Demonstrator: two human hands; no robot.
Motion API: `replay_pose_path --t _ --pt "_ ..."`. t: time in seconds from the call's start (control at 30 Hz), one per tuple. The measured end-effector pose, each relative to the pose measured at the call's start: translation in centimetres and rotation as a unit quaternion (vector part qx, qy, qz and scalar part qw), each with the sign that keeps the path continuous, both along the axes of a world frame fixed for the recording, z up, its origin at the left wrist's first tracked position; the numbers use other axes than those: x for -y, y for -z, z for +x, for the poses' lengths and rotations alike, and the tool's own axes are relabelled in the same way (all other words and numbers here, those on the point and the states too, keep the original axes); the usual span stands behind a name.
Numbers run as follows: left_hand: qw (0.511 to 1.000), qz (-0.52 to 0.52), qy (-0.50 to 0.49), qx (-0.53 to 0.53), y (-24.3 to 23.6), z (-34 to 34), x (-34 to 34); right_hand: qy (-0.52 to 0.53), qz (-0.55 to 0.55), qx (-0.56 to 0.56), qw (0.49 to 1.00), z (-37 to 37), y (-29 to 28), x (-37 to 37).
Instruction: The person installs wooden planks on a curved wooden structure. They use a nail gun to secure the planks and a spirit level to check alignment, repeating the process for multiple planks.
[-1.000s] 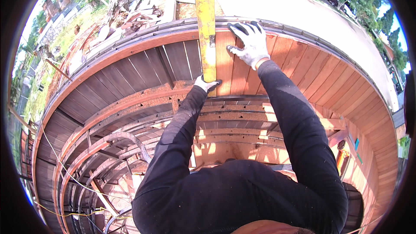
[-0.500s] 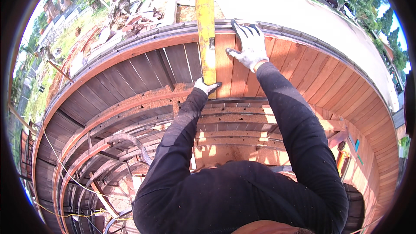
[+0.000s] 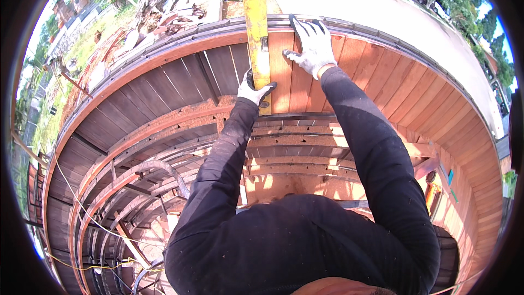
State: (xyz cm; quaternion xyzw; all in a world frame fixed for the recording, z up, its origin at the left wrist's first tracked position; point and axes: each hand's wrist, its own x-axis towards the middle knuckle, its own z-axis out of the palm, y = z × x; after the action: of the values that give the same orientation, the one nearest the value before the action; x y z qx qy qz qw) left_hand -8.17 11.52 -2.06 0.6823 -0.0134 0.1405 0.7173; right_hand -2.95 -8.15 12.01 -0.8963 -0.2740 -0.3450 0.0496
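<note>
Along the bottom of the frame sits the person's dark-clad torso, and two black sleeves rise from it toward upper centre. Little differs from a second ago: both gloved hands keep their places, the right one lying a touch flatter against the wood. Just above centre, the left hand [image 3: 255, 92] in a white glove is curled around the lower end of one yellow spirit level [image 3: 256, 27], thumb on the right edge, fingers hidden behind it. That level stands upright against the curved plank wall [image 3: 382, 93], running from the grip to the top edge of the frame. Just right of it, the right hand [image 3: 312, 49] presses palm-flat on an orange plank, fingers spread wide with tips at the wall's upper rim [image 3: 164, 49], holding nothing. Beyond the rim, a pale road [image 3: 355, 0] fills the upper right, with scattered lumber [image 3: 180, 0] at upper left.
</note>
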Motion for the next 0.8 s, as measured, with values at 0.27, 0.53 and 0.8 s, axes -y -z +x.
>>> replay_pose_path --t 0.27,0.53,0.8 --pt "0.969 0.168 -0.173 0.053 -0.6 1.5 2.3 -0.002 0.003 0.020 1.000 0.1 0.5 0.4" --pt "0.991 0.037 -0.124 0.046 0.5 1.7 2.1 -0.042 0.038 0.007 0.998 0.7 1.0 0.3" --pt "0.987 0.072 -0.131 0.055 3.1 4.3 1.1 -0.059 0.047 -0.022 0.997 -0.2 -0.6 1.3"
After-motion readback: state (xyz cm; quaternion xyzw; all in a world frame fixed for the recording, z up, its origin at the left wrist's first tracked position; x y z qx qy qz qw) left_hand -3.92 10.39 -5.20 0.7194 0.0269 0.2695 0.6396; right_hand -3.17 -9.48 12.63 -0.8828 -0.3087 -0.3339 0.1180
